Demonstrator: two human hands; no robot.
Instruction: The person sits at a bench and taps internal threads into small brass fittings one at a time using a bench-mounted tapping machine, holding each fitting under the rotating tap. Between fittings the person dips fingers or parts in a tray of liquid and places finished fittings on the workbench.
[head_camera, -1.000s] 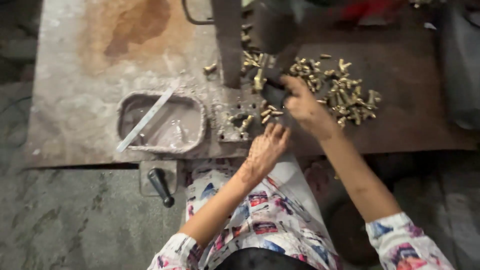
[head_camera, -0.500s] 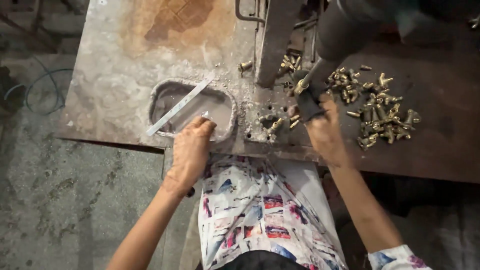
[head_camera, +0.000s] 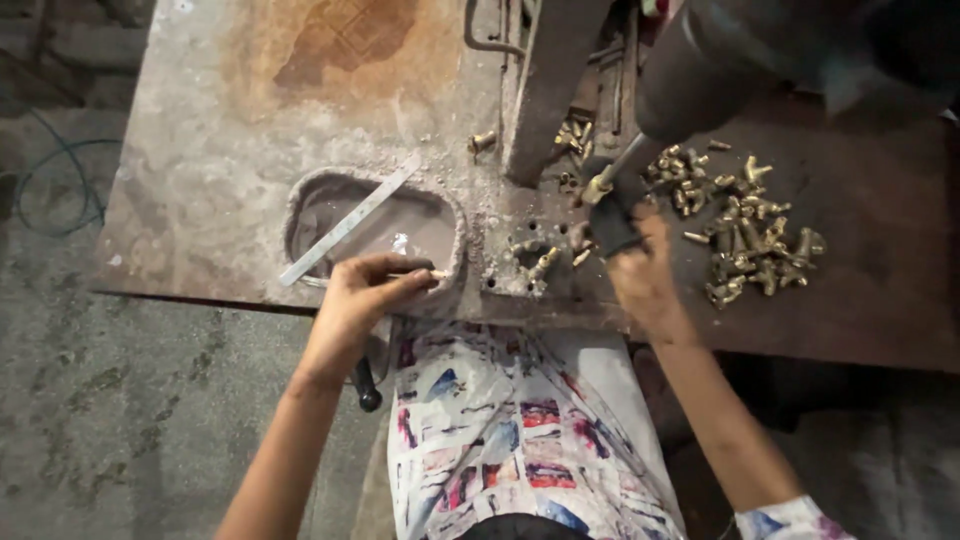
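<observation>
Left hand (head_camera: 362, 296) at the near rim of the shallow oval grey tray (head_camera: 448, 215) sunk in the rusty metal bench top (head_camera: 220, 150); fingers pinched shut on a thin pale stick (head_camera: 425, 272), whose tip points right along the rim. A flat metal strip (head_camera: 350, 220) lies slantwise across the tray, just beyond the hand. Right hand (head_camera: 640, 265) closed around a black lever handle (head_camera: 612, 222) by the machine's upright column (head_camera: 545, 90). Pile of small brass fittings (head_camera: 745, 235) just right of that hand; a few loose fittings (head_camera: 535, 262) between the hands.
</observation>
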